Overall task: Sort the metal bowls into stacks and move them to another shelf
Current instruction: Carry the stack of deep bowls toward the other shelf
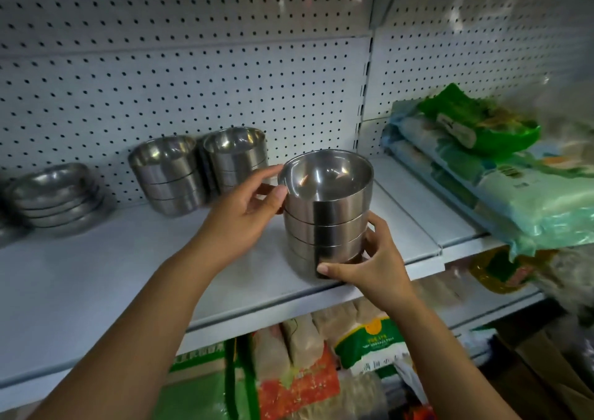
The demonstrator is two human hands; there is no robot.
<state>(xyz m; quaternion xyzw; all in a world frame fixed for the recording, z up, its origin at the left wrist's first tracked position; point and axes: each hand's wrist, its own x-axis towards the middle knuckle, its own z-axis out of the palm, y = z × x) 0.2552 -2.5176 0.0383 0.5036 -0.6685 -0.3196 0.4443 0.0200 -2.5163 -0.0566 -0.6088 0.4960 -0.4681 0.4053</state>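
Plainly, a stack of bowls [328,226] made of several nested steel ones is held upright at the near edge of the white shelf [128,275], toward its right end. The rim of the top bowl [328,175] is pinched on its left side by the left hand [247,214], thumb on the near side and fingertips laid over the lip. The bottom of the stack is gripped by the right hand [376,265] — the thumb is pressed across the near face and the other fingers are curled round the right side. Whether the base rests on the shelf cannot be told.

Farther back, against the pegboard [193,82], two more stacks are set close side by side: a left stack [167,175] and a right stack [236,159]. At the far left a pile of shallower dishes [58,194] is seen. On the adjoining shelf to the right, plastic packets [501,188] are piled, and sacks [321,365] are stored on the level below.
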